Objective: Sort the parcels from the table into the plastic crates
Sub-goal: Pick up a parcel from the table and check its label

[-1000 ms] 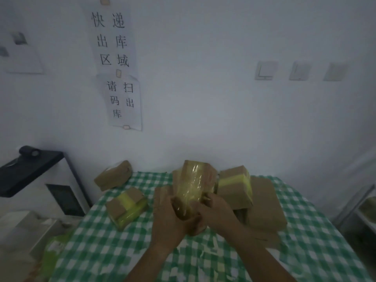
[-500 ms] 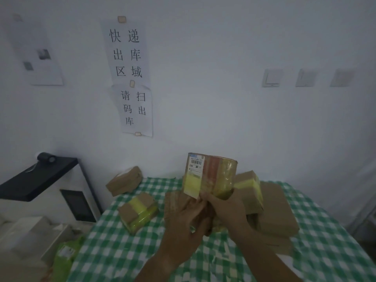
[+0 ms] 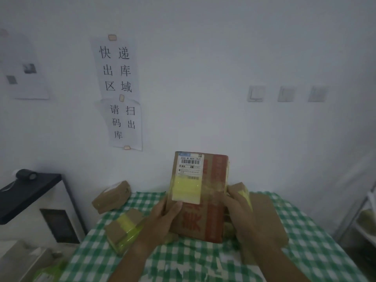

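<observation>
I hold a brown cardboard parcel (image 3: 200, 192) upright above the table, its white shipping label and yellow tape facing me. My left hand (image 3: 162, 218) grips its left edge with the thumb across the front. My right hand (image 3: 239, 212) grips its right edge. Other parcels lie on the green checked tablecloth (image 3: 203, 261): one with yellow tape (image 3: 124, 228) at the left, a plain brown one (image 3: 112, 197) at the back left, a small taped one (image 3: 241, 190) behind my right hand, and a flat brown one (image 3: 266, 216) on the right. No plastic crate is clearly in view.
A white wall with paper notices (image 3: 117, 90) rises behind the table. A black and white machine (image 3: 30, 202) stands at the left. A metal rack (image 3: 364, 218) shows at the right edge. Pale and green items (image 3: 46, 271) lie low at the left.
Both hands have lifted the parcel off the table and turned it upright, so its label now faces me. The view has shifted slightly with my head.
</observation>
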